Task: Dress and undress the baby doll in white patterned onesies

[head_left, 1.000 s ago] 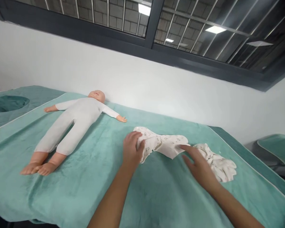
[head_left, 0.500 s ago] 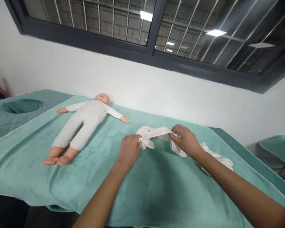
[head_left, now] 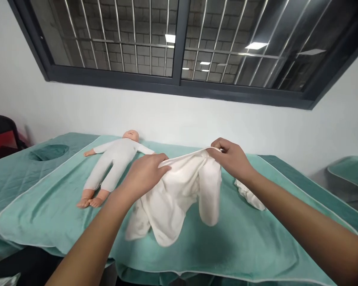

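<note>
A small white baby garment (head_left: pixel 179 186) hangs between my two hands, its upper edge stretched between them and its sleeve-like parts drooping. My left hand (head_left: pixel 146 171) pinches that edge at its left end, thumb against fingers. At the right end, my right hand (head_left: pixel 231 157) grips the same edge with closed fingers. To the left, a baby doll (head_left: pixel 116 155) in a white body suit lies on its back, arms spread and feet bare; its arm nearer me is partly hidden behind my left hand. Which garment type it is, I cannot tell fully.
A green cover (head_left: pixel 250 246) is spread over the bed. Beyond my right forearm lies a crumpled white cloth (head_left: pixel 250 196). A face hole (head_left: pixel 49 152) opens at the bed's left end. Behind stand a white wall (head_left: pixel 173 119) and a barred window (head_left: pixel 179 47).
The garment, bunched low before, is now raised and hangs unfolded, closer to me. Both hands have lifted with it, the left also shifting leftward. The camera view has tilted up.
</note>
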A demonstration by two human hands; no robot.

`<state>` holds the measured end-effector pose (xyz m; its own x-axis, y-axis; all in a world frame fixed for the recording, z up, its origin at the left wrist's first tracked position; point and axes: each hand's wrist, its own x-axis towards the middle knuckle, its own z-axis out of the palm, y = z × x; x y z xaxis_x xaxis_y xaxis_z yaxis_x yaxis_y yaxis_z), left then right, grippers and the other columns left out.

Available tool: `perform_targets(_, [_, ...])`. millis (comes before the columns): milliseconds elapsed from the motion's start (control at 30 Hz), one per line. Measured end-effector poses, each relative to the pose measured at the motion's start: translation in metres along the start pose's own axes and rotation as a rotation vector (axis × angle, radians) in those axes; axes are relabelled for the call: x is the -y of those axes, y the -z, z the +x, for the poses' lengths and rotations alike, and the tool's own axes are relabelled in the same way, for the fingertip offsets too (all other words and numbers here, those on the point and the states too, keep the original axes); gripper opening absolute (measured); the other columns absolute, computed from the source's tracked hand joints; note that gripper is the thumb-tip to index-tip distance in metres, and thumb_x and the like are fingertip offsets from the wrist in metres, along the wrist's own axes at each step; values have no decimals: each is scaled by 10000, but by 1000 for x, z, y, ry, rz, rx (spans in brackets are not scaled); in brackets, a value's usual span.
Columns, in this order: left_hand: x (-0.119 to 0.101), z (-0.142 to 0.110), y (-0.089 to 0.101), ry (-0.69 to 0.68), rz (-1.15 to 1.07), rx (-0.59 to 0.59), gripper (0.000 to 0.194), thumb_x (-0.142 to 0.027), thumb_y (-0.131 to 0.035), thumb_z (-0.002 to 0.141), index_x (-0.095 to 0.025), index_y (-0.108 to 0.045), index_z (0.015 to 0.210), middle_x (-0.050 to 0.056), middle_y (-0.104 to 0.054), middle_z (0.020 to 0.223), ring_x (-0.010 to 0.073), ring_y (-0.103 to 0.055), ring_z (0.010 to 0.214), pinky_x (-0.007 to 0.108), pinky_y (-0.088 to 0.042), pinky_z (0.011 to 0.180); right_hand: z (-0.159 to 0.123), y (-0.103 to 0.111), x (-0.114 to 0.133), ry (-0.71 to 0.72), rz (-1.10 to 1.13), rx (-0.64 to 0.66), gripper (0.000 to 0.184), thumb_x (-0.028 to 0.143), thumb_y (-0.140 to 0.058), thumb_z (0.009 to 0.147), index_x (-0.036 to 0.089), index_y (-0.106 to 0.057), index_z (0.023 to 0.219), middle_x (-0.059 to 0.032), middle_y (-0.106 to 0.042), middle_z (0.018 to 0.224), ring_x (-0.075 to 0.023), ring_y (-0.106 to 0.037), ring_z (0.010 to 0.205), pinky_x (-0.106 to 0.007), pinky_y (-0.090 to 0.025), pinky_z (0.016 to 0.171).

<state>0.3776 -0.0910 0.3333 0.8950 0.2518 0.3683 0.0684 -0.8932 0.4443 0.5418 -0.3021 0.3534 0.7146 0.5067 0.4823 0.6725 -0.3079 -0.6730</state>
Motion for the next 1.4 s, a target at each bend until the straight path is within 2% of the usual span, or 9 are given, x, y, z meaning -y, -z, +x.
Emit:
perform_targets(167, [9,-5,2,26,263,-314,231,-181,-475,863,-270,-646,991,-6,-697,1039,212,-640,958,288,-414,675,-11,15,-7,56,-341,-89,175,210,-515,730,194,-367,639,48,-380,578,-101,-360,568,-238,-266,552])
perform_targets(267, [5,-6,2,2,217,-467,235,-140,-491,832,-246,-634,986,-1,-682,1026,202,-634,946,280,-411,662,-18,17,-13,33,-526,13,65,225,-520,751,209,-502,811,42,-496,633,-116,-410,569,-241,-255,554])
perform_targets(433, [-25,-3,-3,-153,116,-508,261,-108,-483,814,-228,-636,989,-3,-670,934,174,-621,858,274,-435,714,-39,-17,-12,74,-584,284,401,276,-532,837,281,-545,1238,24,-621,769,-132,-513,620,-244,-263,576])
perform_targets(567, [-46,-3,-4,-242,84,-511,325,-58,-443,782,-214,-625,1002,-4,-677,926,158,-623,845,267,-445,732,-51,-55,-5,183,-406,339,306,290,-533,874,254,-599,1170,-3,-631,915,-130,-544,727,-243,-307,617])
perform_targets(700, [-44,-10,0,-270,137,-488,303,-78,-449,809,-223,-619,1014,-8,-686,941,157,-639,857,264,-436,703,-43,-67,-5,217,-231,200,182,246,-471,897,223,-641,956,-1,-602,868,-135,-535,774,-250,-337,668])
perform_targets(800, [-34,-14,7,-162,269,-463,287,-132,-491,830,-256,-612,1059,-20,-695,954,175,-648,837,276,-406,639,-29,-56,-15,169,-69,86,153,219,-503,837,179,-586,715,-9,-584,843,-139,-533,796,-249,-354,691])
perform_targets(933, [-21,-15,12,13,459,-310,285,-152,-481,837,-282,-616,1052,-30,-695,991,188,-636,744,291,-328,547,-20,-32,-35,-95,136,66,154,258,-542,762,173,-513,637,17,-536,716,-127,-498,689,-234,-350,614])
perform_targets(1100, [-5,-14,6,114,521,-322,329,-119,-454,813,-284,-627,1038,-8,-680,987,188,-595,678,302,-271,513,-33,-5,-56,-190,-118,-16,229,277,-543,719,187,-383,581,48,-379,569,-105,-366,579,-228,-253,527])
perform_targets(1400, [7,-11,2,187,20,-477,114,-235,-491,829,-227,-604,815,17,-641,905,192,-587,829,284,-427,641,-46,36,-72,-132,-358,-231,105,274,-547,735,214,-576,817,-2,-614,772,-167,-533,710,-262,-377,640])
